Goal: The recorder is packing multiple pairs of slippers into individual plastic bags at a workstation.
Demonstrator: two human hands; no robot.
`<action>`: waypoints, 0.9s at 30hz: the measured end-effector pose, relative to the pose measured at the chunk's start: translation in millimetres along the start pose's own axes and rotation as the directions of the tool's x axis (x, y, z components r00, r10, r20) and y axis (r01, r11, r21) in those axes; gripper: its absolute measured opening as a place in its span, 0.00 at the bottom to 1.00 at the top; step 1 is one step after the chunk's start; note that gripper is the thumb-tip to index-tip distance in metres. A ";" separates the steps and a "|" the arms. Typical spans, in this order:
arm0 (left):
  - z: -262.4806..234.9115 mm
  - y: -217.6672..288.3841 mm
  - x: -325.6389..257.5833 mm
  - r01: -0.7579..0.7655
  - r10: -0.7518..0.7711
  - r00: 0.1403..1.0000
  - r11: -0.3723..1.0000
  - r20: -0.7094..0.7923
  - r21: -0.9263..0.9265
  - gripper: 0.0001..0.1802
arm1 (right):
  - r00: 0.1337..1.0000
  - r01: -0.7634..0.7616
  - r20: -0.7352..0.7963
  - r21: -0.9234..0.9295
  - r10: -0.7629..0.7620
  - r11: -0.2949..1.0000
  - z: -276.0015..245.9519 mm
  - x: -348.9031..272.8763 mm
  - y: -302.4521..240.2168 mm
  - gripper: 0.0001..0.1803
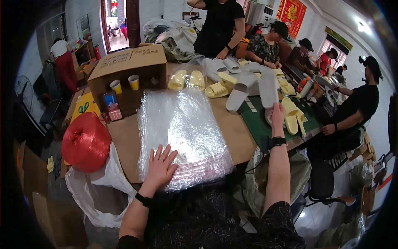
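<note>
My left hand [161, 167] lies with its fingers spread on the near left part of a stack of clear plastic bags [182, 128]. The right hand [277, 118], reaching forward, grips the near end of a light grey slipper [268, 88], which stands tilted up. Beside it on the left rests another grey slipper [238, 94]. Just right of the hand are pale yellow slippers [292, 115]. Further back, a yellow pair [187, 80] shows through a clear bag, and a crossed yellow pair [220, 86] sits next to it.
A cardboard box [128, 66] on its side holds two paper cups. Left of the table are a red twine roll [86, 142] and a white bag [97, 199]. A green mat [257, 128] covers the table's right part. Several people work along the far and right sides.
</note>
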State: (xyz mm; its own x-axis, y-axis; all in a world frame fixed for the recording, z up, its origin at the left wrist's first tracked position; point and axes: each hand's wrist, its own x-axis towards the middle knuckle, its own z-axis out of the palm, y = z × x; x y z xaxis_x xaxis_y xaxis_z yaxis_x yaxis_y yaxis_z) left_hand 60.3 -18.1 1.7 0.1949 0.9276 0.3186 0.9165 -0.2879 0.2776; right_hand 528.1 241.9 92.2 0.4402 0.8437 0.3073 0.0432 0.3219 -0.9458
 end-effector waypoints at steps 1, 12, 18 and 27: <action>-0.9 0.3 0.0 0.005 -0.005 1.000 1.000 -0.002 0.000 0.27 | 1.000 0.000 0.006 0.000 0.000 1.000 2.3 -7.6 -16.0 0.10; 0.9 1.5 0.5 0.002 -0.002 1.000 0.999 -0.017 0.039 0.27 | 0.762 0.632 0.195 -0.022 -0.617 0.774 34.5 -133.6 -129.2 0.10; 4.2 -1.3 0.3 0.011 -0.011 1.000 0.999 -0.019 0.032 0.27 | 0.869 0.418 0.218 0.161 -0.445 0.894 50.9 -199.4 -180.4 0.09; 6.1 -1.7 1.6 0.006 -0.006 1.000 0.998 0.003 0.066 0.28 | 0.781 0.540 0.356 0.029 -0.513 0.841 104.2 -234.4 -145.9 0.10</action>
State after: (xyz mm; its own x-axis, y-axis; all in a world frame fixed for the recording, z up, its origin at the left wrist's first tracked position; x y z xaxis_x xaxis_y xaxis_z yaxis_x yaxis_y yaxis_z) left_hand 61.2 -14.7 -3.7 0.1907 0.9301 0.3139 0.9387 -0.2664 0.2189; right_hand 325.2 41.9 169.1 0.0020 0.6465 0.7629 0.2481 0.7387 -0.6267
